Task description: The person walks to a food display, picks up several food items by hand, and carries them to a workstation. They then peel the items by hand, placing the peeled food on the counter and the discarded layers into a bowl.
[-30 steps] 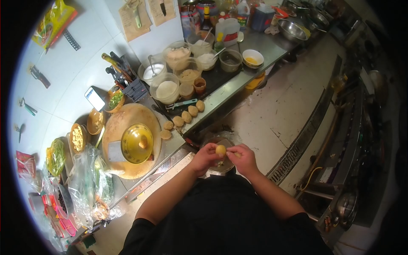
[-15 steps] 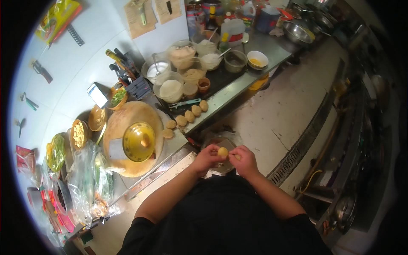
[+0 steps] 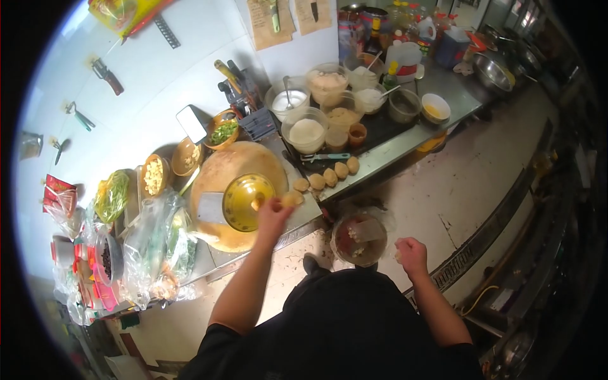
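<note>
My left hand (image 3: pixel 274 214) reaches over the counter between the yellow glass bowl (image 3: pixel 235 215) and the near end of a row of brown, rounded potatoes (image 3: pixel 330 177). Its fingers are closed at a slightly blurred potato (image 3: pixel 292 199) there. Part of a yellowish potato (image 3: pixel 256 204) shows in the bowl, beside the hand. My right hand (image 3: pixel 413 254) hangs to the right of a lined bin (image 3: pixel 342 248), its fingers curled together; a small pale bit shows at the fingertips, too little to name. Scraps and a clear container (image 3: pixel 367 230) lie in the bin.
The bowl and a cleaver (image 3: pixel 213 209) rest on a round chopping board (image 3: pixel 206 166). A peeler (image 3: pixel 329 156) lies behind the potatoes, near tubs of powder (image 3: pixel 305 135). Small bowls with chopped food (image 3: pixel 153 176) and plastic bags (image 3: pixel 152 231) line the wall side.
My hands have parted: the left moved up-left to the counter, the right moved right and down. The round yellowish thing between them is gone from there. The bin is now uncovered, and my view has shifted.
</note>
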A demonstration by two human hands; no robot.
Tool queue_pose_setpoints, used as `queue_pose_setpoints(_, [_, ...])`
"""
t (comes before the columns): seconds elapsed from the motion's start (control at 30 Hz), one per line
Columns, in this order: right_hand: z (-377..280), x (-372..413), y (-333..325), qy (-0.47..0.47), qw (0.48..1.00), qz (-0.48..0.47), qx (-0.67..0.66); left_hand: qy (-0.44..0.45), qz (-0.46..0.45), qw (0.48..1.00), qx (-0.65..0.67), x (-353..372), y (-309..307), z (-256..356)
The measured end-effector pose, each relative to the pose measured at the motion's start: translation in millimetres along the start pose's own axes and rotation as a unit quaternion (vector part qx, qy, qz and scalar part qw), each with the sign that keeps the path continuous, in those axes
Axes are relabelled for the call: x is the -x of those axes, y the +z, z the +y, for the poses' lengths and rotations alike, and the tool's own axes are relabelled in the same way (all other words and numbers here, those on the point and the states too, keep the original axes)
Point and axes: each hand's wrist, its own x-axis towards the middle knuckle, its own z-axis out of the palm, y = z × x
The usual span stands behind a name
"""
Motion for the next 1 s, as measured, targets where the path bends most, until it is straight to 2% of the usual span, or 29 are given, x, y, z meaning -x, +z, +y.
queue_pose_setpoints(0.03, [1.3,-0.2,-0.7,0.040,0.999,-0.007,-0.017,0.035,0.092,0.988,-0.120,-8.0,-18.7,-7.9])
queue_pose_setpoints(0.07, [2.8,-0.6,-1.0,0.079,0.996,-0.014,-0.034,-0.017,0.104,0.979,-0.172,-4.8,-34.9,8.9])
queue_pose_setpoints(0.1, [8.6,-1.7,0.7,0.078,0.996,-0.015,-0.035,-0.040,0.104,0.970,-0.215,-1.2,-46.9,21.2])
queue_pose_setpoints(0.13, [15.3,-2.7,3.2,0.092,0.993,-0.016,-0.075,-0.040,0.104,0.970,-0.215,-5.9,-54.9,14.7])
queue_pose_setpoints(0.17, [21.8,-4.0,4.0,0.106,0.987,-0.016,-0.116,-0.036,0.095,0.955,-0.280,-11.9,-61.4,2.9])
queue_pose_setpoints(0.23, [18.1,-3.4,4.2,0.121,0.983,-0.022,-0.133,-0.020,0.106,0.916,-0.387,-14.6,-58.2,-0.7])
queue_pose_setpoints(0.27, [16.6,-3.1,3.9,0.136,0.979,-0.029,-0.150,-0.018,0.105,0.916,-0.386,-15.1,-51.8,-2.9])
queue_pose_setpoints(0.33, [16.8,-4.0,3.6,0.147,0.976,-0.032,-0.157,0.202,0.160,0.866,-0.428,-11.7,-34.9,1.2])
queue_pose_setpoints(0.37, [17.0,-4.7,3.8,0.158,0.973,-0.037,-0.164,0.202,0.160,0.867,-0.427,-10.4,-21.8,4.4])
queue_pose_setpoints(0.43, [18.4,-6.6,6.9,0.158,0.972,-0.036,-0.170,0.328,0.079,0.818,-0.466,-10.3,8.0,13.6])
queue_pose_setpoints(0.47, [18.8,-6.9,8.1,0.159,0.971,-0.035,-0.178,0.329,0.078,0.819,-0.464,-16.0,20.1,13.4])
queue_pose_setpoints(0.53, [7.2,-5.6,7.9,0.166,0.970,-0.037,-0.174,0.345,0.016,0.781,-0.520,-35.5,43.6,-0.9])
queue_pose_setpoints(0.57, [2.8,-5.5,8.0,0.171,0.969,-0.042,-0.172,0.348,0.015,0.781,-0.518,-42.6,50.8,-10.1])
queue_pose_setpoints(0.63, [2.5,-4.7,9.5,0.167,0.969,-0.034,-0.179,0.361,0.047,0.725,-0.584,-49.8,61.8,-20.4])
queue_pose_setpoints(0.87, [9.3,-3.8,8.1,0.191,0.950,-0.035,-0.246,0.337,-0.031,0.709,-0.618,-40.5,57.0,-21.4])
queue_pose_setpoints(1.0, [0.7,-5.1,8.5,0.197,0.942,-0.044,-0.269,0.330,-0.039,0.735,-0.591,-37.3,60.3,-30.0])
